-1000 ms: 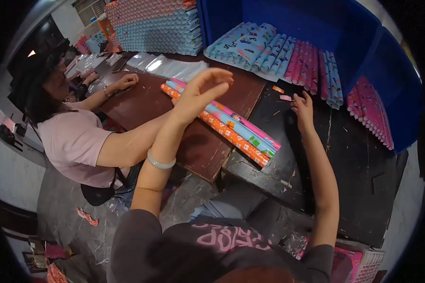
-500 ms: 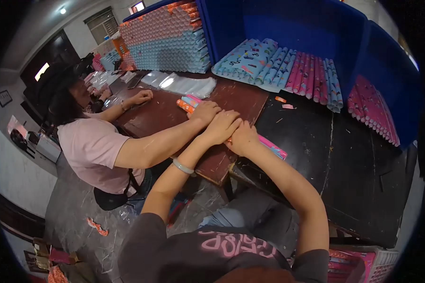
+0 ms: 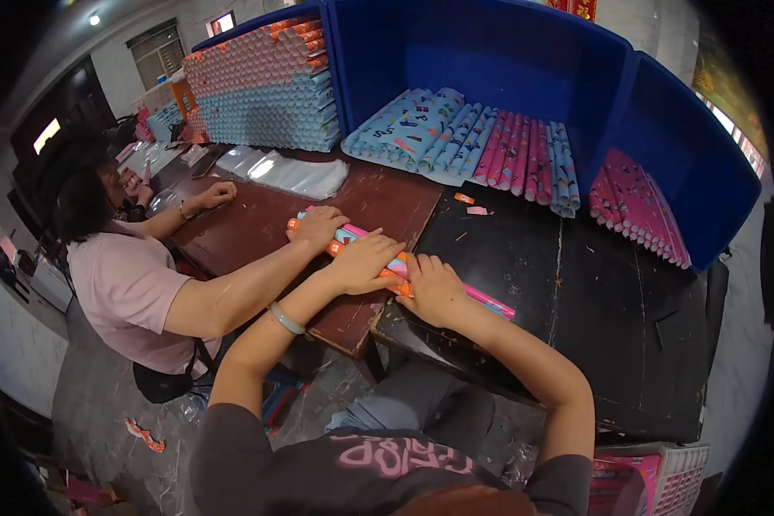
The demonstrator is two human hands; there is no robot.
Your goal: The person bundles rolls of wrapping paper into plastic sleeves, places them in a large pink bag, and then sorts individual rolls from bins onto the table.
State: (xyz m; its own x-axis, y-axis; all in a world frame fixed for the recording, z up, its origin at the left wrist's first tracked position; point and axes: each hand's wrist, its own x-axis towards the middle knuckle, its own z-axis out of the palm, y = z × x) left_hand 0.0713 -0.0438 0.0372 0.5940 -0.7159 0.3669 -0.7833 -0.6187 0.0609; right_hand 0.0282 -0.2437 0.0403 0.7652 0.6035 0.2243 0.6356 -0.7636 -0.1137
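A small bundle of wrapping paper rolls (image 3: 396,266), orange, light blue and pink, lies across the join of the two tables. My left hand (image 3: 365,263) is closed over its middle, fingers bent across the top. Just to the right, my right hand (image 3: 437,291) grips the bundle too, its fingers curving over the rolls. The pink and blue ends stick out past my right hand. At the far left end, a co-worker's hand (image 3: 320,229) rests on the same bundle. The undersides of the rolls are hidden.
Blue panels (image 3: 482,64) stand behind a row of blue and pink rolls (image 3: 512,150). More pink rolls (image 3: 636,211) lie at the right. A tall stack of rolls (image 3: 262,90) and clear plastic bags (image 3: 288,175) are at back left. A co-worker (image 3: 129,275) sits at my left.
My hands have moved apart along the bundle, and more of the rolls shows between them. The view has shifted, so the scene sits further left. The co-worker's hand stays on the bundle.
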